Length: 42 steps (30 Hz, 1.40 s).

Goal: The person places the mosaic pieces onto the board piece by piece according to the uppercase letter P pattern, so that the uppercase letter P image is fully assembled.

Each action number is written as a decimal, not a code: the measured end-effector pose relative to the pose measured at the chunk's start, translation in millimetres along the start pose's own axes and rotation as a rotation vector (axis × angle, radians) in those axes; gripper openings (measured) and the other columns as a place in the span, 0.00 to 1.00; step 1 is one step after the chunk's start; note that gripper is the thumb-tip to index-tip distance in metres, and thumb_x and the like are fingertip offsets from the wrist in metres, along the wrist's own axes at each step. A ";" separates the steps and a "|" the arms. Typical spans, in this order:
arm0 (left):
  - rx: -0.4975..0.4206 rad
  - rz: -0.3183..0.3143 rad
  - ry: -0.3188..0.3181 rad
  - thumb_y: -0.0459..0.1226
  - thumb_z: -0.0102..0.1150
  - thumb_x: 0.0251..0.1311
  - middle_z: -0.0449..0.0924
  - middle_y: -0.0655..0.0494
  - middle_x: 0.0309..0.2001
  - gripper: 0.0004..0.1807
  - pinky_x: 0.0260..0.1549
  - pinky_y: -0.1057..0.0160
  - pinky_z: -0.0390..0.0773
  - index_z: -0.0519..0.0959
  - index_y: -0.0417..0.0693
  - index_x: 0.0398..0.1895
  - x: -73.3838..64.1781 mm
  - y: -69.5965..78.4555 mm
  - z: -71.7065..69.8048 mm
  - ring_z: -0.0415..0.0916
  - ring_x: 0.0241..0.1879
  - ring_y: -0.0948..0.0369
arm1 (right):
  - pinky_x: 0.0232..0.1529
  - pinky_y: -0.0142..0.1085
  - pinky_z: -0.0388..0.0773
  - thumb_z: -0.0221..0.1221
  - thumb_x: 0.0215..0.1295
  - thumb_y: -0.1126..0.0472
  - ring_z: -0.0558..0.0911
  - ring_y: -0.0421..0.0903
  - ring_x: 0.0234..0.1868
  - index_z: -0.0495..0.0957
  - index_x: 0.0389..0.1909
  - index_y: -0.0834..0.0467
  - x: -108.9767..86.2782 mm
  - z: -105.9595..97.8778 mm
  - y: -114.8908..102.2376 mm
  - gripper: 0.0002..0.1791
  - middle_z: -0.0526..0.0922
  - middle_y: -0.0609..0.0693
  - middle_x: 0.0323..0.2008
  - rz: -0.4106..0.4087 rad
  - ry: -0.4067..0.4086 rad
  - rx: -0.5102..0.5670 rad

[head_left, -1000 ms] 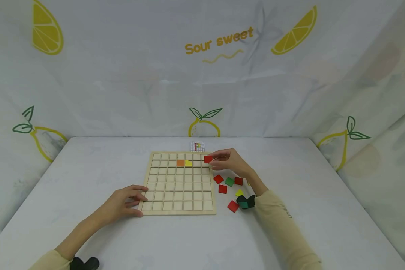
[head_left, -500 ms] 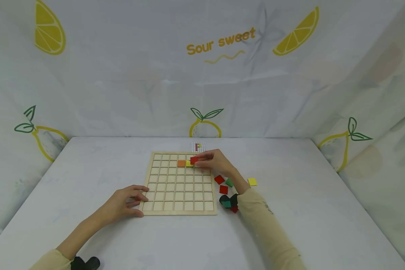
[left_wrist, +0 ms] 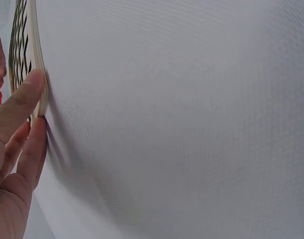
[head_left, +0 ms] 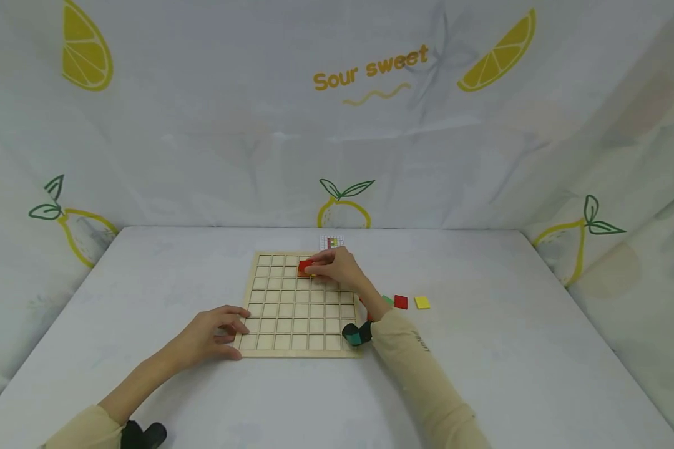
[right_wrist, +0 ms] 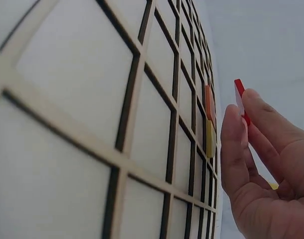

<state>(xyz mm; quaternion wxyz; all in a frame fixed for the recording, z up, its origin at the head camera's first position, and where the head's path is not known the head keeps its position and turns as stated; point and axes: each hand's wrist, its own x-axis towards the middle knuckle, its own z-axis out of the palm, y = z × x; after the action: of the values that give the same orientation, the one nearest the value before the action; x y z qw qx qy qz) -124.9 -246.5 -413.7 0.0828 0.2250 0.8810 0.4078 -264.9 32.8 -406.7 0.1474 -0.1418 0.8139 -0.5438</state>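
My right hand (head_left: 339,268) pinches a red square tile (right_wrist: 239,92) between thumb and fingers, close over the far part of a wooden grid board (head_left: 283,324). In the head view the tile overlaps an orange tile (head_left: 303,274). The right wrist view shows that orange tile and a yellow tile (right_wrist: 210,140) beside it on the board, with the red tile held apart from both. At the board's near left corner, my left hand (head_left: 208,335) holds the edge with thumb and fingers.
Loose tiles lie right of the board: a red tile (head_left: 401,302), a yellow tile (head_left: 422,302) and a green tile (head_left: 388,300), with others partly hidden by the right forearm. A small printed grid card (head_left: 331,242) lies beyond the board's far edge.
My right hand has carried the red tile leftward over the board, from its right edge to above the orange tile. The left hand stays at the board's edge.
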 end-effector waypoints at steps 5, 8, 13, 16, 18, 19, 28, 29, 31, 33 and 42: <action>0.038 -0.011 -0.007 0.32 0.76 0.40 0.74 0.39 0.55 0.17 0.39 0.69 0.83 0.80 0.41 0.35 2.4 3.3 -0.6 0.78 0.40 0.57 | 0.35 0.30 0.80 0.69 0.56 0.61 0.81 0.45 0.38 0.83 0.45 0.64 6.1 10.3 -1.4 0.16 0.85 0.56 0.39 -0.001 0.046 -0.112; 0.043 -0.022 -0.010 0.31 0.76 0.39 0.74 0.38 0.54 0.17 0.38 0.69 0.83 0.80 0.41 0.34 3.6 4.4 -0.7 0.78 0.39 0.58 | 0.33 0.29 0.79 0.69 0.56 0.61 0.81 0.46 0.36 0.84 0.43 0.64 8.7 15.4 -2.4 0.15 0.84 0.56 0.38 -0.018 0.066 -0.168; 0.060 -0.036 -0.008 0.29 0.76 0.38 0.74 0.38 0.54 0.16 0.37 0.69 0.83 0.79 0.41 0.32 4.9 5.2 0.1 0.78 0.39 0.58 | 0.28 0.26 0.77 0.70 0.54 0.63 0.81 0.46 0.31 0.85 0.40 0.65 9.5 22.5 -6.1 0.14 0.85 0.56 0.33 -0.049 0.101 -0.237; 0.062 -0.039 -0.007 0.29 0.76 0.38 0.74 0.38 0.54 0.16 0.37 0.69 0.83 0.79 0.41 0.32 5.4 5.9 0.3 0.78 0.38 0.58 | 0.27 0.26 0.75 0.70 0.54 0.63 0.81 0.44 0.29 0.84 0.40 0.66 9.8 25.6 -8.1 0.14 0.85 0.56 0.30 -0.044 0.108 -0.261; 0.058 -0.041 -0.005 0.28 0.76 0.38 0.74 0.38 0.54 0.16 0.37 0.69 0.83 0.79 0.41 0.32 5.4 6.4 0.5 0.77 0.38 0.58 | 0.28 0.27 0.76 0.70 0.54 0.64 0.82 0.44 0.28 0.84 0.40 0.66 10.4 27.2 -9.4 0.13 0.85 0.56 0.29 -0.036 0.104 -0.268; 0.054 -0.043 -0.002 0.28 0.76 0.38 0.74 0.38 0.54 0.16 0.37 0.68 0.83 0.79 0.40 0.32 5.3 6.5 0.8 0.77 0.38 0.58 | 0.28 0.27 0.77 0.70 0.54 0.64 0.82 0.44 0.28 0.84 0.40 0.66 10.8 27.9 -10.1 0.13 0.85 0.55 0.29 -0.035 0.103 -0.279; 0.037 -0.040 0.008 0.28 0.76 0.38 0.74 0.38 0.53 0.16 0.37 0.68 0.83 0.79 0.40 0.32 4.2 5.3 1.1 0.78 0.38 0.58 | 0.38 0.33 0.81 0.72 0.51 0.64 0.83 0.46 0.32 0.84 0.37 0.65 12.1 28.0 -14.3 0.13 0.86 0.54 0.29 -0.048 0.095 -0.333; 0.032 -0.046 0.009 0.28 0.76 0.38 0.74 0.38 0.54 0.16 0.38 0.68 0.83 0.79 0.40 0.32 3.9 5.0 1.1 0.77 0.38 0.58 | 0.38 0.33 0.81 0.72 0.51 0.65 0.83 0.46 0.32 0.84 0.37 0.65 12.4 27.9 -14.0 0.13 0.86 0.54 0.29 -0.051 0.095 -0.330; 0.031 -0.048 0.009 0.28 0.76 0.38 0.74 0.38 0.54 0.16 0.38 0.68 0.83 0.79 0.40 0.32 3.4 4.9 0.8 0.77 0.38 0.57 | 0.36 0.33 0.81 0.71 0.52 0.65 0.83 0.47 0.32 0.84 0.36 0.65 13.0 28.0 -13.7 0.12 0.86 0.55 0.29 -0.047 0.093 -0.318; 0.031 -0.050 0.009 0.29 0.76 0.38 0.74 0.39 0.54 0.16 0.38 0.68 0.83 0.79 0.40 0.32 3.0 5.2 0.8 0.77 0.39 0.57 | 0.35 0.32 0.81 0.71 0.52 0.65 0.83 0.47 0.32 0.84 0.35 0.66 13.4 28.4 -13.2 0.11 0.86 0.55 0.29 -0.049 0.096 -0.315; 0.035 -0.066 0.018 0.29 0.76 0.38 0.74 0.41 0.55 0.16 0.39 0.69 0.83 0.80 0.41 0.33 2.6 4.8 1.4 0.77 0.40 0.56 | 0.41 0.36 0.82 0.70 0.53 0.66 0.84 0.47 0.32 0.84 0.35 0.65 14.3 31.4 -16.2 0.10 0.86 0.55 0.29 -0.036 0.098 -0.294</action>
<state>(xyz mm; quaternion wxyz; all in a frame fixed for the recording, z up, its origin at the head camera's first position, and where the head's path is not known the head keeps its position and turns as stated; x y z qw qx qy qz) -125.2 -241.7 -410.8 0.0844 0.1936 0.8957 0.3914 -264.5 -5.2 -404.4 0.0753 -0.1499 0.8883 -0.4276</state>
